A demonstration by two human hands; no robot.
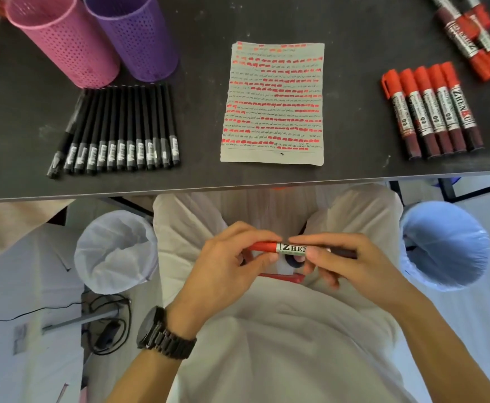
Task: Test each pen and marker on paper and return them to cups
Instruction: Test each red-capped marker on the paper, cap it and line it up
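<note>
Over my lap, below the table edge, both hands hold one red marker [291,248] level. My left hand [238,257] grips its red cap end, and my right hand [342,260] grips its dark barrel end. A sheet of paper [273,103] covered in red and black test marks lies mid-table. A row of several black pens [119,129] lies to its left, in front of a pink cup [63,42] and a purple cup [136,36]. Several red markers [432,112] lie in a row at the right, with more red markers [470,33] piled at the far right corner.
The dark table's front edge [238,184] runs across the middle. Under it stand a white-lined bin [116,251] at my left and a blue-lined bin [444,245] at my right. Cables [107,324] lie on the floor at left. A red object [281,277] rests on my lap.
</note>
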